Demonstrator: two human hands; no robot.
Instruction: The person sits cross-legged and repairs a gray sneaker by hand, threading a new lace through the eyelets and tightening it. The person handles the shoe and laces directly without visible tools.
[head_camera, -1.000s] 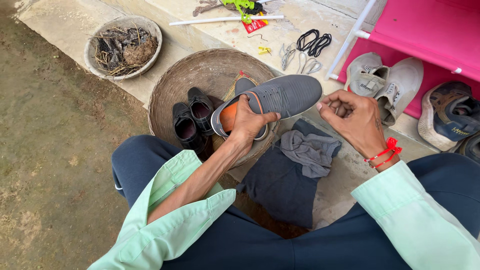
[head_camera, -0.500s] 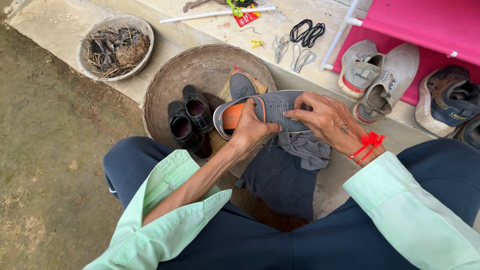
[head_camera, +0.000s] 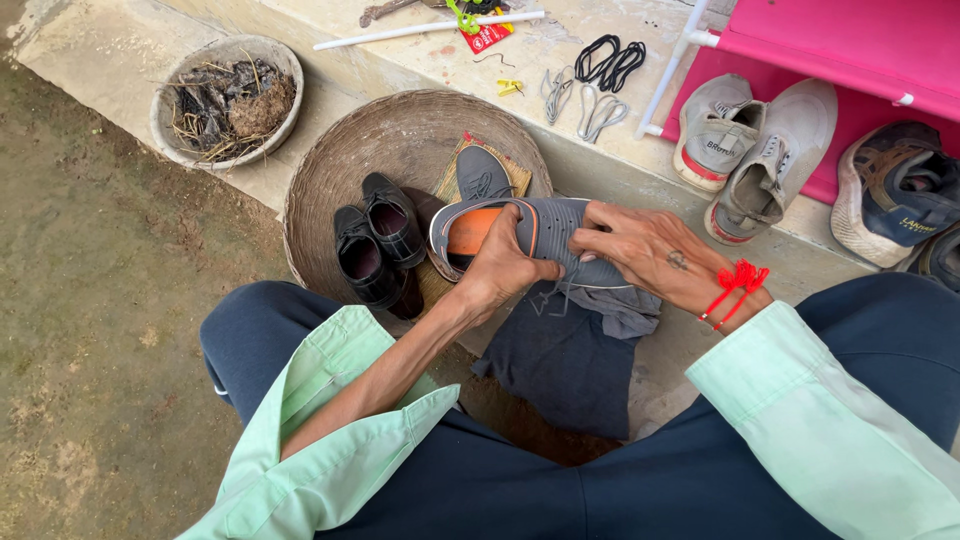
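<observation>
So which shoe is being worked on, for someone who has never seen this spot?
Find the big round woven basket on the concrete step. At its near rim, the left hand and right hand hold a grey shoe over a dark cloth. Unlike the black pair beside it, it has a bright orange lining.

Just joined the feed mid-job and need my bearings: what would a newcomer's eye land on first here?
At centre, both hands grip a grey shoe with an orange lining: the left hand at its opening, the right hand over the lace area. Behind it a round woven basket holds a pair of black shoes. At upper right a bright pink rack stands out, with worn pale sneakers below it.
</observation>
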